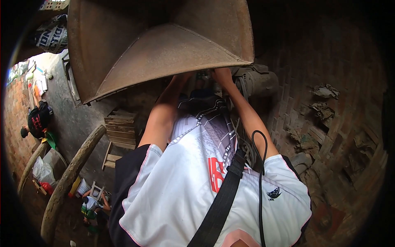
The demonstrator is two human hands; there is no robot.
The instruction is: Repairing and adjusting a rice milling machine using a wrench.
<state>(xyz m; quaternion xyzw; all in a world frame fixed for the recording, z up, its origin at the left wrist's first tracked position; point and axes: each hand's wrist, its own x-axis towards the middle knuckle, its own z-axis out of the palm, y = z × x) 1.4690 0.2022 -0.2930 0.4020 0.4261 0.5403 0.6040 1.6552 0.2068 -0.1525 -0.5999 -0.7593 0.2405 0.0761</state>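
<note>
A big rusty sheet-metal hopper (173, 49) with sloping, seamed walls fills the top of the view. Both my forearms reach forward beneath its near edge. My left hand (182, 77) is mostly covered by that edge, and its fingers do not show. Just right of it, my right hand (222, 75) also goes under the edge, fingers hidden. Between the two hands a small greyish metal part (203, 75) shows in shadow; whether either hand touches it cannot be made out. A dusty electric motor (259, 82) stands close to the right of my right hand.
Left of me are a stack of wooden boards (120, 129) and curved wooden poles (74, 173). Two people, one in black (39, 119) and one lower down (91, 206), work farther left. Crumpled sacks (321, 111) lie on the brick floor at right. A black cable (261, 185) hangs before me.
</note>
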